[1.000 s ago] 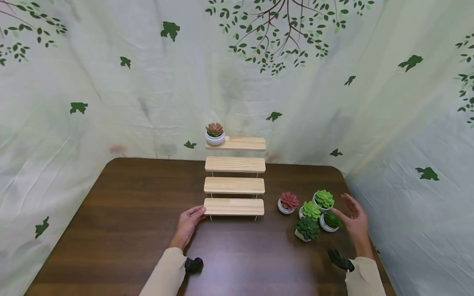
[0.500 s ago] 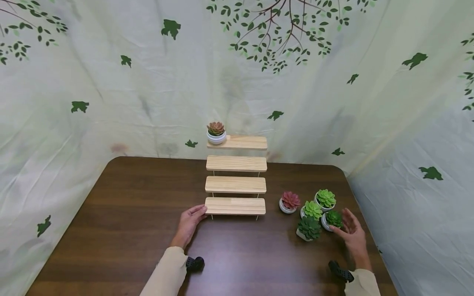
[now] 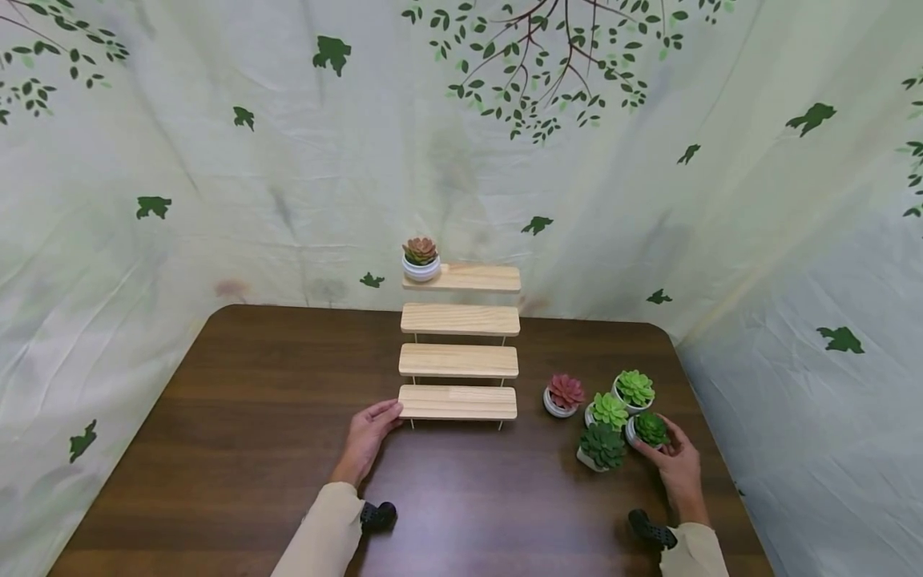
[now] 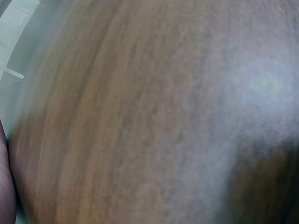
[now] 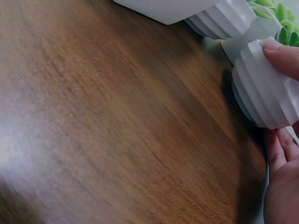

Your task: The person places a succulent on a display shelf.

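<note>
A four-step wooden display stand [image 3: 458, 361] stands on the table, its plank shelves rising toward the back. My left hand [image 3: 368, 441] pinches the left end of its lowest shelf; the left wrist view catches only an edge of the hand [image 4: 5, 186]. At the right, my right hand [image 3: 678, 465] holds a small succulent [image 3: 651, 429] in a ribbed white pot [image 5: 264, 88], thumb on the near side of the rim and fingers around the far side. The pot is still among the other plants. A reddish-brown succulent [image 3: 421, 258] sits at the left end of the top shelf.
Beside the held pot stand a dark green succulent [image 3: 602, 445], two light green succulents, one in front [image 3: 609, 409] and one behind [image 3: 634, 389], and a red succulent [image 3: 565, 393]. A leaf-printed curtain [image 3: 461, 160] hangs behind the brown table [image 3: 288, 385].
My right hand has come down and left from beside the rear light green succulent to the green one in the ribbed pot and taken hold of it. The left hand stays at the stand.
</note>
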### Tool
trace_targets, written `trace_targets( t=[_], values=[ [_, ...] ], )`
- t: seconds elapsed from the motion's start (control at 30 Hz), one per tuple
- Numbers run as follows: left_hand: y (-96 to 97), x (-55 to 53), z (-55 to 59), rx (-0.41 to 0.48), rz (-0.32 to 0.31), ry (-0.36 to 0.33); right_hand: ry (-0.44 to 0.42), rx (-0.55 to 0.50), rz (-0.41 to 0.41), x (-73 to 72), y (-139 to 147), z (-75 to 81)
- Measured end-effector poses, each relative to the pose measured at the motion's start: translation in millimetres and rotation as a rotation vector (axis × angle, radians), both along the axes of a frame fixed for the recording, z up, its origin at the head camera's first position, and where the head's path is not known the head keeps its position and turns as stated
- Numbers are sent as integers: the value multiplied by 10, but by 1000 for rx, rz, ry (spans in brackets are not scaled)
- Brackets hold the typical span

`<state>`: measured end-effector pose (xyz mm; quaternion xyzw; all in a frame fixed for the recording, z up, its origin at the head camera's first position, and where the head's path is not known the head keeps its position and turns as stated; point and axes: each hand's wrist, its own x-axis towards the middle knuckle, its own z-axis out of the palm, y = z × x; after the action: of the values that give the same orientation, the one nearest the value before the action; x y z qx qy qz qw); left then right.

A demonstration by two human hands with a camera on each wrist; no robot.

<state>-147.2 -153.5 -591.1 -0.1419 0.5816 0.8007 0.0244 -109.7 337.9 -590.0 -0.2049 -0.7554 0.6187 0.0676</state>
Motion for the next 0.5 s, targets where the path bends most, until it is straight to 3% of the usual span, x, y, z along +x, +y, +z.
trace_targets(
  t=[0.5],
  values=[
    [2,-20,-30,12,-2,7,-4,-14,-82,-5,-6,13]
  ],
)
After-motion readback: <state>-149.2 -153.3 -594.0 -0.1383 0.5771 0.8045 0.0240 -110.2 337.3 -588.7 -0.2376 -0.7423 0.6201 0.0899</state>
